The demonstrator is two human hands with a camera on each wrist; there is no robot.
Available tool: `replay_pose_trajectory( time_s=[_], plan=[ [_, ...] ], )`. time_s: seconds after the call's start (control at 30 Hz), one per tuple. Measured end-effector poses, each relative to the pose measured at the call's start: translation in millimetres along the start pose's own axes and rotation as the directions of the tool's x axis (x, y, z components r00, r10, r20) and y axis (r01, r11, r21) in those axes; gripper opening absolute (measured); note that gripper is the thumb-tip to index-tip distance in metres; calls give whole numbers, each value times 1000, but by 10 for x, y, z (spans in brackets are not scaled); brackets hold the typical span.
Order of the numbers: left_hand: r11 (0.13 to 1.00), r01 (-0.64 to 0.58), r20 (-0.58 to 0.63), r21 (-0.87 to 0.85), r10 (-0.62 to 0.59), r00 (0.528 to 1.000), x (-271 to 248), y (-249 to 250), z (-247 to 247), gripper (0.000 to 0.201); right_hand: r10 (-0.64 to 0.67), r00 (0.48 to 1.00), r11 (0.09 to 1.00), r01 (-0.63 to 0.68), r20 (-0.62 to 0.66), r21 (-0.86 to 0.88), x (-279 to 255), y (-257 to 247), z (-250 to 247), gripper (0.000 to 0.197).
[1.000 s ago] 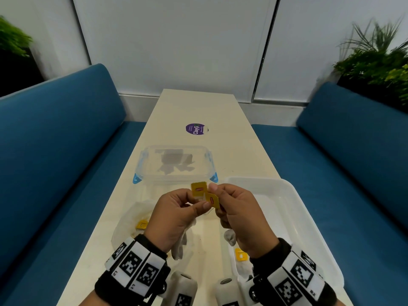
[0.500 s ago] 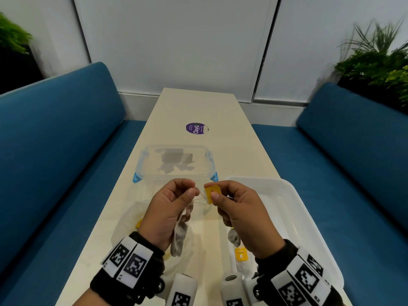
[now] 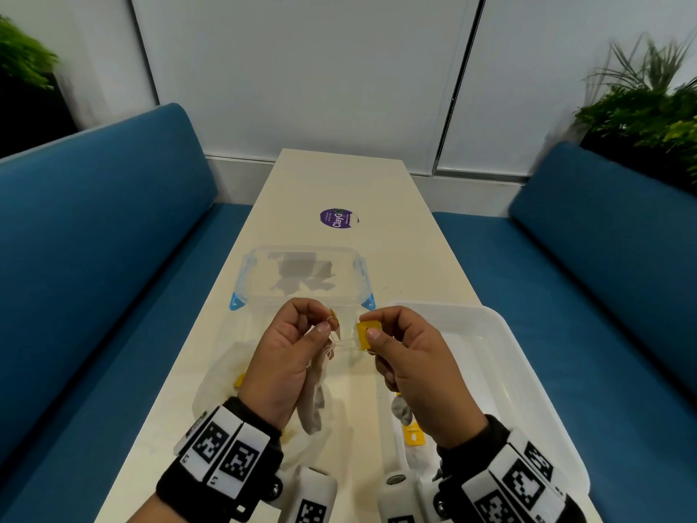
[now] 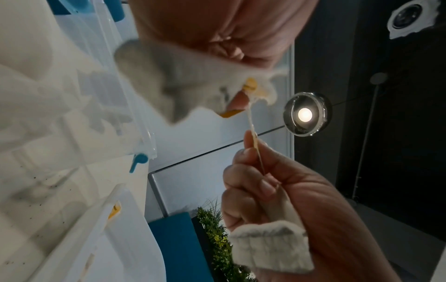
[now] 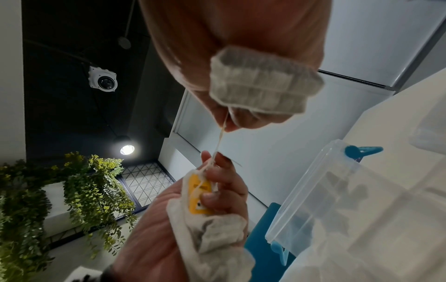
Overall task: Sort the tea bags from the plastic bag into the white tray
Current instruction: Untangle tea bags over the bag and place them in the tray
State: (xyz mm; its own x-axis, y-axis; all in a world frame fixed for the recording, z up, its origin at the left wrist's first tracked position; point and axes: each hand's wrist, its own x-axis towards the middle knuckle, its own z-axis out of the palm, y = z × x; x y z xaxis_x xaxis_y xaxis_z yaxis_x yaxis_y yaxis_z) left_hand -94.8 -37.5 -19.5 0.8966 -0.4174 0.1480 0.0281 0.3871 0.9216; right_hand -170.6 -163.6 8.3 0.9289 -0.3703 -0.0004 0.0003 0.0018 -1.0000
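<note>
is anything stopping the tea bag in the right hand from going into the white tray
Yes. The right hand pinches a yellow tag whose string runs taut into the tangled tea bags gripped by the left hand. The white tray itself lies open just right of the hands.

Both hands are raised side by side above the table, near each other, not touching. The left hand (image 3: pixel 286 349) has fingers curled, thumb and forefinger pinched. The right hand (image 3: pixel 409 356) pinches too, other fingers curled.
</note>
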Motion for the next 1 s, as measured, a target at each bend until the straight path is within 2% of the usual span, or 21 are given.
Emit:
replay_pose_trajectory(
  time_s=[0.13, 0.27, 0.4, 0.47, 0.6, 0.67, 0.73, 0.87, 1.0],
  plan=[
    [996, -62, 4, 61, 62, 998, -13, 23, 29, 14, 18, 1000, 999, -19, -22, -33, 6, 21, 0, 15],
    [996, -74, 16, 47, 73, 997, -36, 48, 41, 17, 3, 1000, 996, -5, -21, -90, 0, 13, 4, 16],
    [997, -74, 35, 17, 73, 997, -52, 55, 37, 13, 13, 1000, 988, -12, 6, -156, 12, 26, 36, 32],
    [998, -69, 41, 5, 69, 997, -56, 68, 30, 14, 25, 999, 980, -17, 41, -196, -1, -1, 52, 34],
    [997, -77, 42, 1, 77, 996, -47, 82, 26, 21, -9, 993, 914, 57, 121, -402, -29, -26, 56, 15],
    [997, -80, 47, 14, 79, 996, -37, 94, 33, 14, -20, 984, 865, 105, 176, -490, -35, -22, 52, 19],
    [996, -81, 58, 26, 79, 995, -25, 77, 26, 15, -29, 978, 838, 137, 208, -528, -23, -19, 56, 24],
    [998, -58, 79, 34, 55, 995, -23, 52, -8, 13, -46, 983, 833, 137, 180, -536, 3, -17, 59, 22],
    [999, -16, 99, 46, 11, 995, -26, 46, -39, 18, 52, 987, 937, 3, 150, -349, -24, -77, 36, 15]
  ],
)
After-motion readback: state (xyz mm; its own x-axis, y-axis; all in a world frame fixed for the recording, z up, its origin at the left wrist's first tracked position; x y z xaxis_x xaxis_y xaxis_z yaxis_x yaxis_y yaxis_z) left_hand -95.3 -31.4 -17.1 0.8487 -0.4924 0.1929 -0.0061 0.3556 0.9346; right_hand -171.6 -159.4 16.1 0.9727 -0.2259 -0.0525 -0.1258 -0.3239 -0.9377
